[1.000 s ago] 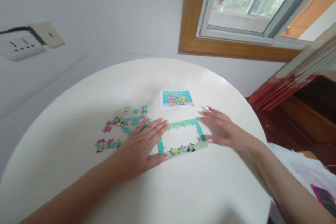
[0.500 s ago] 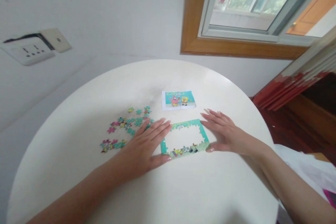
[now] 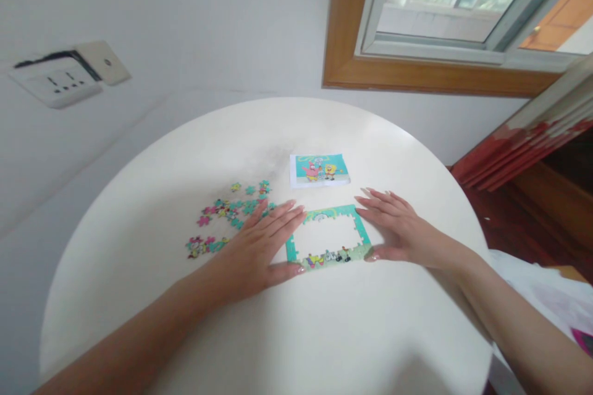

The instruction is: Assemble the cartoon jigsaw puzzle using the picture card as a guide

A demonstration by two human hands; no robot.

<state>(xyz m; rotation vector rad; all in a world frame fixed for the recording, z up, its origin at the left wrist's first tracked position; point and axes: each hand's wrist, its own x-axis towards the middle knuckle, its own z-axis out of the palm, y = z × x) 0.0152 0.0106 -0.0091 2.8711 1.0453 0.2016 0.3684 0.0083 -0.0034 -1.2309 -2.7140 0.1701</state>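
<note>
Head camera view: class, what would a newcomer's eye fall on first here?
The half-built puzzle frame, a teal border with a bare middle, lies near the centre of the round white table, with the left hand and right hand flat against its short sides. Loose pieces are scattered to its left, and a small cartoon picture lies just beyond it.

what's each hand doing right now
Left hand: open, flat at the left edge of the puzzle frame.
Right hand: open, flat at its right edge.

A round white table [image 3: 324, 333] is filling the lower frame; a wall socket [image 3: 60, 80] is sitting upper left; daylight is coming through a wood-framed window [image 3: 435, 18] upper right.
</note>
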